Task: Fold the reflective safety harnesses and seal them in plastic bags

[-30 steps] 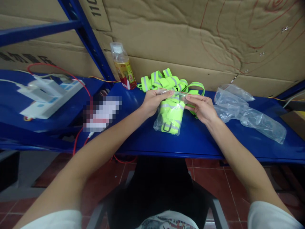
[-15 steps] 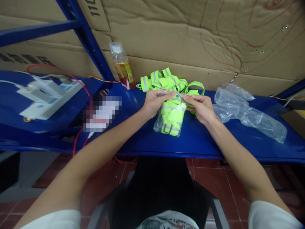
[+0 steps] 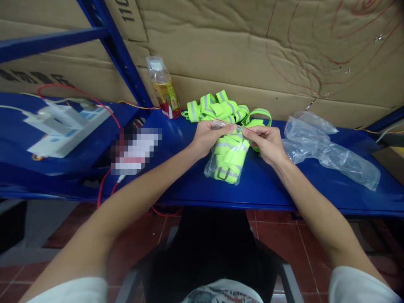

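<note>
Between my hands is a clear zip-lock bag with a red line along its top edge. Inside it lies a folded neon-yellow reflective strap with grey stripes and a dark buckle near the bottom. My left hand pinches the left part of the bag's top edge. Close beside it, my right hand pinches the right part of that edge, thumb on top. Behind the hands, more neon reflective straps lie in a loose heap against the cardboard.
A wrapped drink bottle stands at the back left. Crumpled clear plastic bags lie on the right of the blue shelf. A white power strip with plugs and a red cable is at far left, near a blurred-out item.
Both hands still pinch the bag's top edge. My left hand has shifted slightly right, closer to my right hand, and the bag has tilted a little.
</note>
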Demonstrator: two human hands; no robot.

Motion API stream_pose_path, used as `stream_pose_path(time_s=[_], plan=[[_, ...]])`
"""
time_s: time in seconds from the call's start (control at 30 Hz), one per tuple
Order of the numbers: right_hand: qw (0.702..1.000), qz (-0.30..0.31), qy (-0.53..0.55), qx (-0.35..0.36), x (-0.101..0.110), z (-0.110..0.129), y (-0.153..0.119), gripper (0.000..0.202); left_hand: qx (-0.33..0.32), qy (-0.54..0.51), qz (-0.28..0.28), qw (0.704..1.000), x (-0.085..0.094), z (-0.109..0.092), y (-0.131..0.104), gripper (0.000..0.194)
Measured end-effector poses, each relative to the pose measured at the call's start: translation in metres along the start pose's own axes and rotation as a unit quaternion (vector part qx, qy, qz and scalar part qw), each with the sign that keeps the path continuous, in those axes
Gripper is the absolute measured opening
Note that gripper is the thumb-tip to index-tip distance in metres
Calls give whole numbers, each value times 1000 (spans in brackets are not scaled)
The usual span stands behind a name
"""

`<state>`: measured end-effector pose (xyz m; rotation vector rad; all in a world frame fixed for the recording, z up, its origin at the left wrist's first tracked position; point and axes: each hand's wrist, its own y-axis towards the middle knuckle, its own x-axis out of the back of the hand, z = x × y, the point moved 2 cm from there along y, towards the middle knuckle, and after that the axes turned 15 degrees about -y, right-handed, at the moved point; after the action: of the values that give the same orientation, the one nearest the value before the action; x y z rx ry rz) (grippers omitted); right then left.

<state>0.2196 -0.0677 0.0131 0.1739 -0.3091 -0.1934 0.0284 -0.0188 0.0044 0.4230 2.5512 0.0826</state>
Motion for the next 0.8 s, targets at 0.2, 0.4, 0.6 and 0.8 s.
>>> stream_pose_path(time_s=[0.2, 0.4, 0.6, 0.8], plan=[[999, 9, 10, -38, -1, -1, 0, 40, -17, 9, 16, 1000, 0, 1, -1, 37], [999, 18, -2, 27, 1, -2, 2, 37, -10, 14, 43, 999, -2, 1, -1, 33], [1000, -7, -15, 14, 4, -1, 3, 35, 0, -6, 87, 996, 2, 5, 4, 35], [999, 1, -30, -21, 5, 0, 2, 35, -28, 10, 92, 995, 5, 4, 5, 35]])
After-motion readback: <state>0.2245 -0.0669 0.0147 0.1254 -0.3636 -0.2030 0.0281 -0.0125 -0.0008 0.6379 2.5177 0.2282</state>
